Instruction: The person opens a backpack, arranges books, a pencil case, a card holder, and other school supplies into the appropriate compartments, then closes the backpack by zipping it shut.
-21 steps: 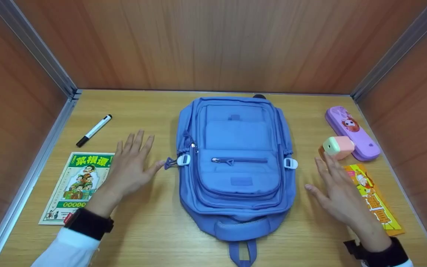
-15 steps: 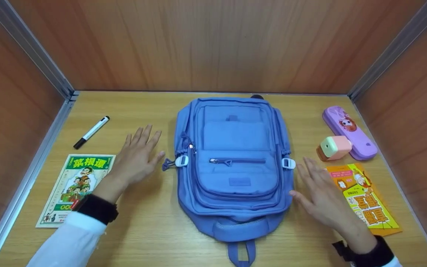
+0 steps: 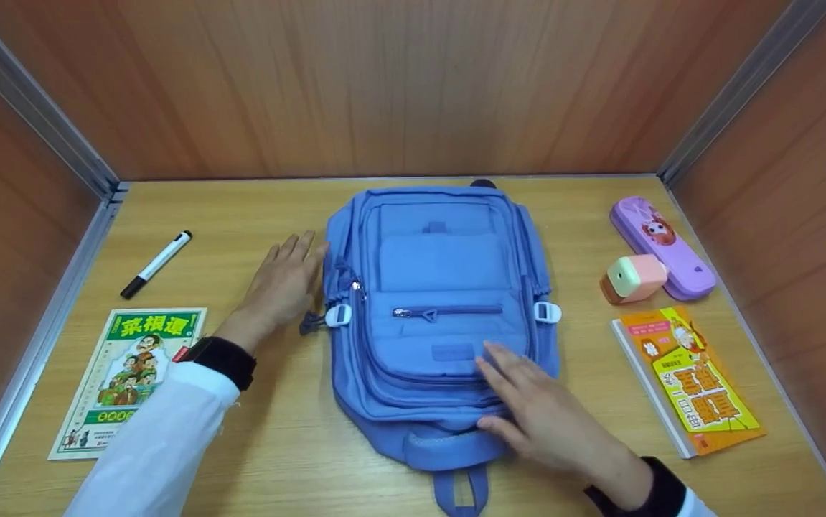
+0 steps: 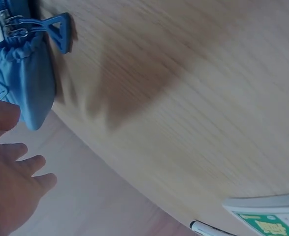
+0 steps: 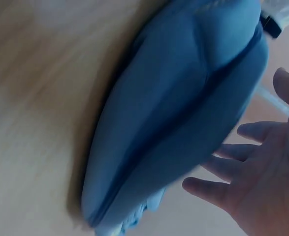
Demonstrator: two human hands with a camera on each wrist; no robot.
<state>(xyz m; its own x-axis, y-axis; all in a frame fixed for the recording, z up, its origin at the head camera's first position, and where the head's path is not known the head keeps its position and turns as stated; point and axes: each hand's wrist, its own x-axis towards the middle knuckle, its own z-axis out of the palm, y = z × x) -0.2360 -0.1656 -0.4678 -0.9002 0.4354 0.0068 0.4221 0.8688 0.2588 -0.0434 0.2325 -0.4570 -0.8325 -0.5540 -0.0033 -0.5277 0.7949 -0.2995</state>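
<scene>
A blue backpack point(image 3: 448, 266) lies flat on the table, front pockets up, its carry handle point(image 3: 452, 449) toward the near edge. My left hand point(image 3: 285, 283) is beside the backpack's left side, fingers extended; whether it touches the fabric I cannot tell. In the left wrist view that hand point(image 4: 16, 172) appears near the side pocket point(image 4: 28, 78) and a dangling zipper pull point(image 4: 58, 32). Over the lower right of the backpack hovers my right hand point(image 3: 542, 409), fingers fairly straight and holding nothing. The right wrist view has this hand point(image 5: 262, 162) just off the backpack's point(image 5: 178, 113) surface.
Left on the table point(image 3: 283, 445) are a black-and-white marker point(image 3: 156, 264) and a green-and-white book point(image 3: 129, 373), partly covered by my left sleeve. To the right lie a purple pencil case point(image 3: 664, 248), a pink-and-green block-shaped object point(image 3: 635, 278) and an orange-yellow book point(image 3: 692, 380). Wooden panels enclose the table.
My right hand has swung left from beside the orange-yellow book to above the backpack's lower part. My left hand has moved right and up to the backpack's side. The view has shifted slightly.
</scene>
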